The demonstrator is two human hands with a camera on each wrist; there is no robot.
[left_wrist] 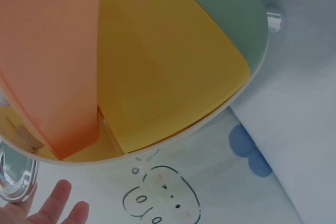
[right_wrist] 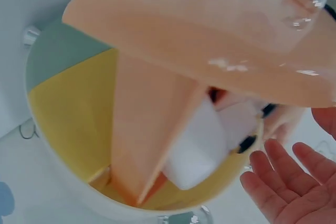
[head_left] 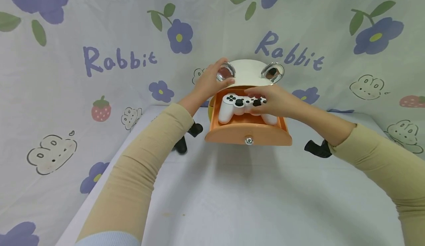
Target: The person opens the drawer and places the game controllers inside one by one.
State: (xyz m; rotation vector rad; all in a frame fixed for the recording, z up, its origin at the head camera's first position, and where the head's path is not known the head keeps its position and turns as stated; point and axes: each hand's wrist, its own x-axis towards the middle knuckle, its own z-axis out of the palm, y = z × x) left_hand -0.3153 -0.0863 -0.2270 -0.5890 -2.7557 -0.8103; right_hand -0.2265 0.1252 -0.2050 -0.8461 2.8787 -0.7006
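A rounded storage box with a white top [head_left: 249,70] and chrome ears stands at the back of the table. Its orange drawer [head_left: 249,133], with a clear knob, is pulled out. Inside lies a white game controller [head_left: 227,111] with black buttons and sticks. My left hand [head_left: 212,78] holds the box at its left ear, thumb in front; its fingers [left_wrist: 55,200] show by the ear in the left wrist view. Over the controller's right half, my right hand [head_left: 275,100] touches it in the head view. In the right wrist view its fingers [right_wrist: 286,179] are extended and spread.
Yellow [left_wrist: 168,66] and green [left_wrist: 226,9] sections sit beside the drawer in the box. Black wrist-mounted parts [head_left: 180,145] show near both forearms. A patterned cloth [head_left: 116,17] hangs behind the white table [head_left: 252,201].
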